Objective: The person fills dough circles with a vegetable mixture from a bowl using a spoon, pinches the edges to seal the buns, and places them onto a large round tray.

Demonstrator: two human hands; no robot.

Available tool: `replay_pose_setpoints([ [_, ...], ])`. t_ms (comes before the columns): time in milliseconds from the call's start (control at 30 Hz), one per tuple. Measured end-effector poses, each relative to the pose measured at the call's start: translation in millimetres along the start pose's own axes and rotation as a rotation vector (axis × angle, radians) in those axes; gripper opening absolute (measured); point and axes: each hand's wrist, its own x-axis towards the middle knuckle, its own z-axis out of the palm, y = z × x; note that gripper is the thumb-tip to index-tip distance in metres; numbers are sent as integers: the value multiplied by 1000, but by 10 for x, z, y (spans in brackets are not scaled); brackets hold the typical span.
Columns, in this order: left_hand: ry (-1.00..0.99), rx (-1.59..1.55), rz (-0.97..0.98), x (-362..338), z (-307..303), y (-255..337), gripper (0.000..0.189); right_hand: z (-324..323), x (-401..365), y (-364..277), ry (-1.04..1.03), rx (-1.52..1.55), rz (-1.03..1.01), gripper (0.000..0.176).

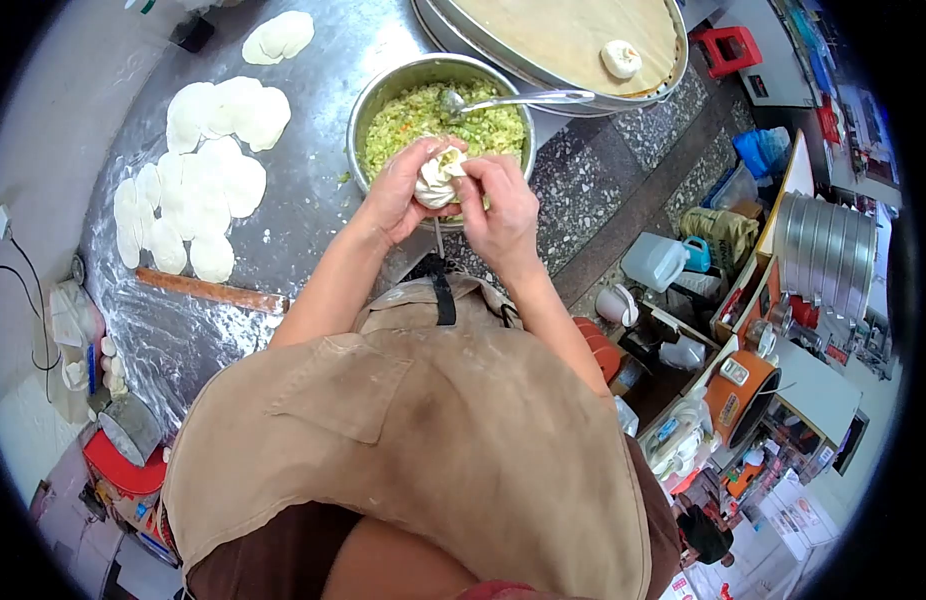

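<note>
Over the near rim of a metal bowl, my left hand cups a partly pleated bun. Its gathered top still shows a small opening. The fingers of my right hand pinch the dough edge on the bun's right side. Chopped green filling lies in the bowl, and a metal spoon rests in it with the handle over the right rim. A finished-looking bun sits on the lined round steamer tray behind the bowl.
Several flat dough wrappers lie on the floury metal table to the left, with a wooden rolling pin below them. At right are a red stool, a white jug and stacked metal steamer rings.
</note>
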Motion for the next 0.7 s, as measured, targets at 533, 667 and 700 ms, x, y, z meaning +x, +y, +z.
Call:
replay_pose_setpoints([
  [533,-107,459,-141,-142,16,302,49,-88,67,-55,-92,39,50,15],
  [667,-54,-64,160,-174,34,24,61,-94,52,-220,-12,135,169,11],
  [700,-53,-69,160,-135,13,-52,61,-97,46,-226,-17,133,169,11],
])
